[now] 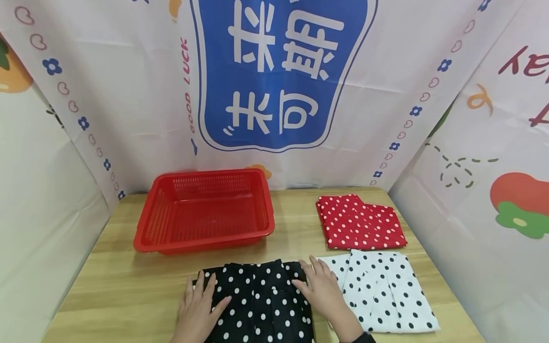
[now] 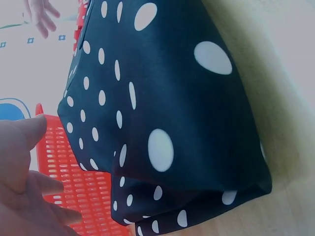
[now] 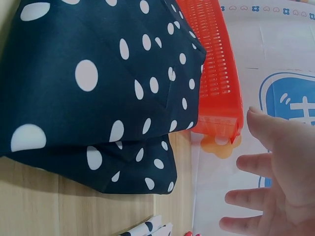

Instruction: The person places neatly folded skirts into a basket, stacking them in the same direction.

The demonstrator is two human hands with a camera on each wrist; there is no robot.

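Note:
A folded black garment with white dots (image 1: 257,305) lies at the front of the wooden table, with pleat-like creases down its middle. At its left edge is my left hand (image 1: 197,305), fingers spread and straight over the fabric. My right hand (image 1: 321,288) is at its upper right corner, fingers extended, thumb towards the cloth. In the left wrist view the dotted cloth (image 2: 162,98) fills the middle, beside the spread left fingers. The right wrist view has the same cloth (image 3: 113,73) on the left and the open right hand (image 3: 290,167) apart from it.
A red plastic basket (image 1: 206,245) with perforated sides stands at the back left, nothing inside. To the right lies a folded white garment with black dots (image 1: 386,290). Behind it is a folded red one with white dots (image 1: 360,221). Printed cloth walls (image 1: 141,95) enclose the table (image 1: 107,281).

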